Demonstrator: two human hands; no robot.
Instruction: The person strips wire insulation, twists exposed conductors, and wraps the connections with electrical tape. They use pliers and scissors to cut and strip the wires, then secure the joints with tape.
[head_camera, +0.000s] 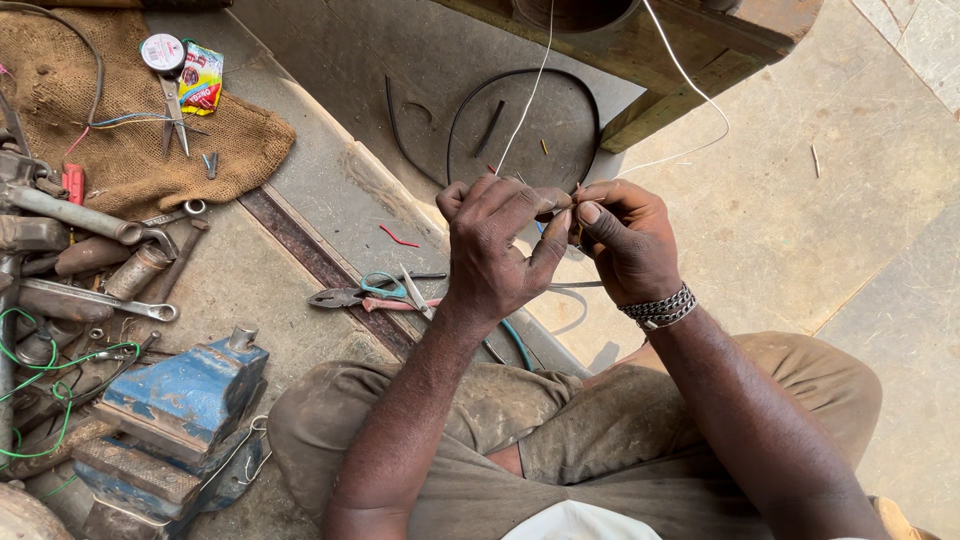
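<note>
My left hand (495, 250) and my right hand (628, 238) meet in front of me, fingertips pinched together on the ends of thin wires. A white wire (535, 85) runs up from the left hand's fingers, and another white wire (690, 95) loops away from the right hand. A metal chain bracelet (660, 308) sits on my right wrist. Just below the left hand, pliers with pink and teal handles (365, 296) lie on the concrete floor. The exact joint between the wires is hidden by my fingers.
A blue bench vise (185, 400) stands at lower left beside wrenches (90, 300) and green wire (40, 370). Burlap cloth (130, 130) holds scissors (175, 115), a tape roll (162, 52) and a small packet. A black cable loop (520, 110) lies ahead near a wooden block (690, 60).
</note>
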